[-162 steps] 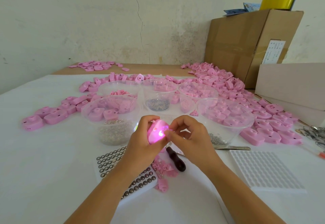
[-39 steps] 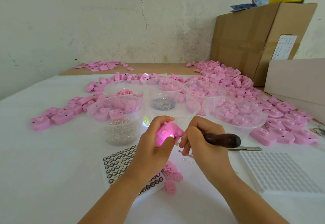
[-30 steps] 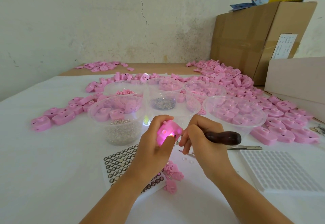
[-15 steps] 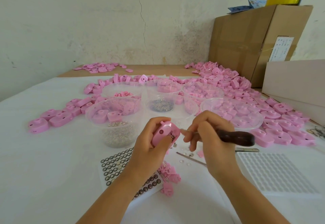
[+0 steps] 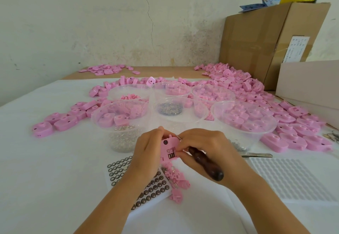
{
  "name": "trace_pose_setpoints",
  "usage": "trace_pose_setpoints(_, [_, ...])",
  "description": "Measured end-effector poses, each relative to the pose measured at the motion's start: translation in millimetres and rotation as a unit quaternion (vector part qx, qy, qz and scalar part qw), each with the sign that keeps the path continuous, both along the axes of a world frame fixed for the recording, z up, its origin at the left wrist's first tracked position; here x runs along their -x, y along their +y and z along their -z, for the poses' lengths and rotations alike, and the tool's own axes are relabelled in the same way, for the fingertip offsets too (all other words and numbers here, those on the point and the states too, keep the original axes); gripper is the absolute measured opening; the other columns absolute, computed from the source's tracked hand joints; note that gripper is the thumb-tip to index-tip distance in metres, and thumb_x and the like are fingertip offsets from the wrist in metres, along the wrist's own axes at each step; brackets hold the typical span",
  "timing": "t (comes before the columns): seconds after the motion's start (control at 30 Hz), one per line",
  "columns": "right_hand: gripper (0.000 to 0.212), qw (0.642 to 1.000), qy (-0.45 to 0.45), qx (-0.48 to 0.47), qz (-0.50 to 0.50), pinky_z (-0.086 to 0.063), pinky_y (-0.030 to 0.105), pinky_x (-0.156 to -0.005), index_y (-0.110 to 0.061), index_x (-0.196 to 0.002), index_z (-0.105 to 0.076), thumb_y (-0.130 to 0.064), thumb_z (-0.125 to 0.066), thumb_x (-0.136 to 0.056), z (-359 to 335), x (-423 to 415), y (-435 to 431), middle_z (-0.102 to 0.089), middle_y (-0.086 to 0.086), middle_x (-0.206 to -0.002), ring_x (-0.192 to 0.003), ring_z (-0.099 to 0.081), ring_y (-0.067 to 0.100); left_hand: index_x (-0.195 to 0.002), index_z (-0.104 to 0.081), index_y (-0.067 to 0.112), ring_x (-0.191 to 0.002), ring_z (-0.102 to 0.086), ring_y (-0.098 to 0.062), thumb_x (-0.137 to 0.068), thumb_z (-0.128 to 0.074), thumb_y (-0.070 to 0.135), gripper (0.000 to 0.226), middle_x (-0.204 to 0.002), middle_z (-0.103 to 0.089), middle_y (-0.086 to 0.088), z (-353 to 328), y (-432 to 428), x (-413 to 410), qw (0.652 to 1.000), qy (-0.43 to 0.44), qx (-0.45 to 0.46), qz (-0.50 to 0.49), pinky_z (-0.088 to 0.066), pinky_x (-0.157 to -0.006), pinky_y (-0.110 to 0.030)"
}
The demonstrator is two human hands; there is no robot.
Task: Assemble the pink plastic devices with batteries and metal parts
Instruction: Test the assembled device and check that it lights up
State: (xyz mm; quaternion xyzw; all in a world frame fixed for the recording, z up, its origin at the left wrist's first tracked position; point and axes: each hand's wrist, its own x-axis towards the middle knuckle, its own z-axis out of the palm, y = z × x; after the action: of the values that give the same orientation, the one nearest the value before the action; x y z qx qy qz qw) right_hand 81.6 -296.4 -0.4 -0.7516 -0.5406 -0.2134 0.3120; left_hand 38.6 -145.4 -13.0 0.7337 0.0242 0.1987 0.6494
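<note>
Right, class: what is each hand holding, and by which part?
Left hand grips the pink device by its left side. Right hand holds a dark-handled tool by its handle while touching the device's lower right edge.

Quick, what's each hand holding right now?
Left hand: grips the pink device.
Right hand: holds the dark-handled tool, fingertips on the device.

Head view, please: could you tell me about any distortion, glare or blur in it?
Head view: wide-angle distortion leans the cardboard box at right; light soft, shadows faint; slight sheen on the clear bowl; the pink device in the left hand is sharp.
</note>
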Motion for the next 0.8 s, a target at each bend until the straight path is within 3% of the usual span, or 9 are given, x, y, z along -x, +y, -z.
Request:
trace_pose_setpoints(0.13, [0.011, 0.999, -0.025, 0.023, 0.024, -0.047, 0.029, -0.055, -0.010, -0.071, -0.063, -0.001, -0.069, -0.072, 4, 1, 2, -0.062, -0.001, -0.069, -0.061, -0.057, 0.014, -0.068, -0.066, 0.007, -0.046, -0.056, 0.000, -0.098, -0.034, 0.014, 0.044, -0.050, -0.061, 0.005, -1, 0, -1, 0.999, 0.026, -0.019, -0.014, -0.040, -0.041, -0.011])
trace_pose_setpoints(0.2, [0.013, 0.998, -0.043, 0.029, 0.045, -0.045, 0.027, -0.052, -0.011, -0.069, -0.061, 0.000, -0.068, -0.071, 6, 3, 4, -0.056, -0.004, -0.064, -0.057, -0.049, 0.011, -0.068, -0.065, 0.005, -0.052, -0.056, -0.004, -0.096, -0.035, 0.011, 0.042, -0.050, -0.060, 0.007, 0, 1, -3, 0.999, 0.033, -0.034, -0.027, -0.042, -0.048, -0.015])
trace_pose_setpoints(0.3, [0.014, 0.998, -0.040, 0.018, 0.049, -0.044, 0.028, -0.050, -0.012, -0.070, -0.060, 0.000, -0.067, -0.070, 7, 5, 5, -0.053, -0.005, -0.067, -0.058, -0.046, 0.011, -0.075, -0.064, 0.000, -0.069, -0.057, -0.017, -0.095, -0.038, 0.011, 0.036, -0.058, -0.060, 0.005, 1, 2, -4, 0.996, 0.036, -0.068, -0.038, -0.046, -0.066, -0.035])
trace_pose_setpoints(0.33, [0.011, 0.998, -0.032, 0.012, 0.050, -0.045, 0.030, -0.050, -0.012, -0.072, -0.060, -0.002, -0.065, -0.073, 6, 6, 6, -0.054, -0.004, -0.070, -0.059, -0.049, 0.013, -0.075, -0.065, 0.002, -0.069, -0.058, -0.014, -0.095, -0.039, 0.015, 0.035, -0.059, -0.062, 0.007, 1, 1, -3, 0.997, 0.026, -0.069, -0.037, -0.048, -0.067, -0.031])
trace_pose_setpoints(0.4, [0.006, 0.998, -0.012, 0.009, 0.056, -0.046, 0.035, -0.051, -0.012, -0.077, -0.060, -0.007, -0.062, -0.078, 6, 6, 6, -0.054, -0.004, -0.078, -0.062, -0.051, 0.016, -0.071, -0.065, 0.008, -0.062, -0.057, -0.005, -0.095, -0.039, 0.016, 0.037, -0.055, -0.062, 0.012, -1, 1, -1, 0.997, 0.018, -0.061, -0.046, -0.043, -0.057, -0.015])
trace_pose_setpoints(0.47, [0.008, 0.998, -0.003, 0.029, 0.056, -0.047, 0.035, -0.054, -0.012, -0.085, -0.059, -0.006, -0.061, -0.081, 8, 4, 7, -0.053, -0.004, -0.087, -0.067, -0.051, 0.015, -0.068, -0.065, 0.011, -0.055, -0.056, 0.001, -0.096, -0.035, 0.012, 0.041, -0.052, -0.061, 0.017, -2, 1, -1, 0.997, 0.026, -0.045, -0.060, -0.040, -0.048, -0.008])
trace_pose_setpoints(0.57, [0.018, 0.998, 0.006, 0.047, 0.042, -0.047, 0.033, -0.058, -0.010, -0.092, -0.058, 0.001, -0.062, -0.078, 12, 2, 9, -0.050, -0.001, -0.095, -0.071, -0.048, 0.014, -0.067, -0.064, 0.011, -0.050, -0.052, 0.001, -0.096, -0.035, 0.012, 0.041, -0.049, -0.060, 0.014, -3, 0, -1, 0.997, 0.041, -0.030, -0.059, -0.038, -0.046, -0.010])
trace_pose_setpoints(0.7, [0.020, 0.999, 0.010, 0.039, 0.019, -0.042, 0.022, -0.063, -0.010, -0.087, -0.055, 0.006, -0.062, -0.076, 14, -2, 11, -0.046, -0.002, -0.092, -0.074, -0.044, 0.011, -0.066, -0.062, 0.013, -0.049, -0.052, 0.004, -0.096, -0.034, 0.014, 0.041, -0.049, -0.060, 0.016, -4, -1, 0, 0.996, 0.061, -0.024, -0.060, -0.041, -0.048, -0.015])
trace_pose_setpoints(0.8, [0.015, 0.999, 0.025, 0.021, 0.017, -0.041, 0.016, -0.065, -0.011, -0.086, -0.055, 0.001, -0.062, -0.079, 15, -3, 11, -0.046, -0.003, -0.091, -0.075, -0.044, 0.007, -0.069, -0.063, 0.012, -0.043, -0.055, 0.000, -0.098, -0.032, 0.017, 0.042, -0.047, -0.060, 0.007, -5, -2, 1, 0.995, 0.085, 0.001, -0.044, -0.040, -0.039, -0.014])
